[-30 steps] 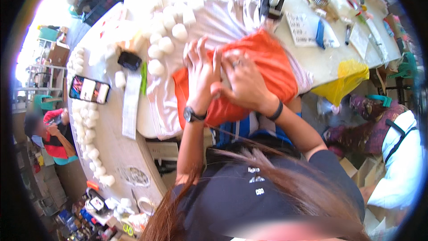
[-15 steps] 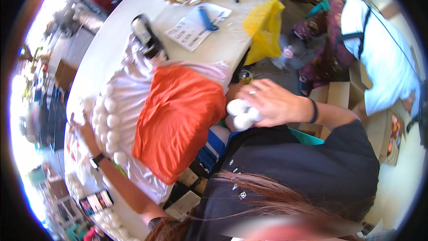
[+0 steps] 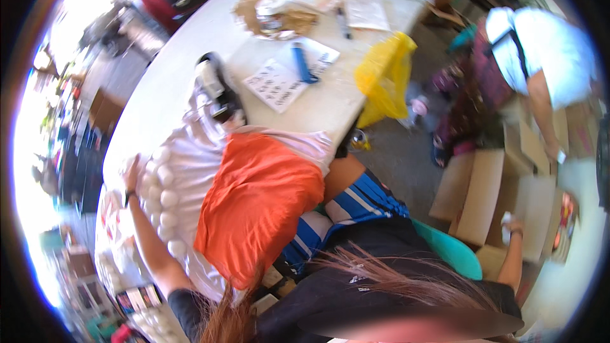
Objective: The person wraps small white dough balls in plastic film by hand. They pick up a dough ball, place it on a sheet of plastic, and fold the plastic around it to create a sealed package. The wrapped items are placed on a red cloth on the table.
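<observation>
Left hand (image 3: 131,171) lies flat by white balls (image 3: 162,200) on the table (image 3: 171,82); right hand (image 3: 510,223) holds a white ball (image 3: 506,218) over cardboard boxes (image 3: 483,203)

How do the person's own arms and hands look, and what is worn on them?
Both forearms are bare. The left hand has a dark wristwatch on the wrist, and a short dark sleeve begins near the shoulder. The right hand shows a thin dark band at the wrist. No gloves are visible; rings are too small to tell.
</observation>
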Available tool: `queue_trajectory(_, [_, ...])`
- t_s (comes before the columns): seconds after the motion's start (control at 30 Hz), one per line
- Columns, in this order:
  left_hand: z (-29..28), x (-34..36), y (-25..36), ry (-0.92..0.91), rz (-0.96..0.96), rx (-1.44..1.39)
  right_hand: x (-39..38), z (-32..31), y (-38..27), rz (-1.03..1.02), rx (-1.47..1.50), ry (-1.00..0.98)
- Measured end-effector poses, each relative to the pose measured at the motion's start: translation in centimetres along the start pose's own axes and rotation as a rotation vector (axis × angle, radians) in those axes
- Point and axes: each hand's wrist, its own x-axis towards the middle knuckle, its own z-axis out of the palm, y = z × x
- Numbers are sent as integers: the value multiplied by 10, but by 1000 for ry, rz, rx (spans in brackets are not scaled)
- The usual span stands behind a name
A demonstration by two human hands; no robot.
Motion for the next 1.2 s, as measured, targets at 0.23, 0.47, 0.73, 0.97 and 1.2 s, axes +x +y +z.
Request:
queue_trajectory(0.23, [9,-7,16,282,-390,-55,41,-34,-42,-68,-205,70])
queue_trajectory(0.47, [-65,-40,87,335,-771,-720,-89,-123,-221,-471,-357,534])
queue_trajectory(0.73, [-167,-154,275,98,-317,-919,-423,-178,-411,-2105,335,489])
queue_trajectory(0.97, [-173,-224,441,-293,26,-738,-601,-125,-479,-2742,628,492])
queue_trajectory(1.2, [-104,-268,455,-127,-178,-1328,-583,-71,-494,-2552,839,-463])
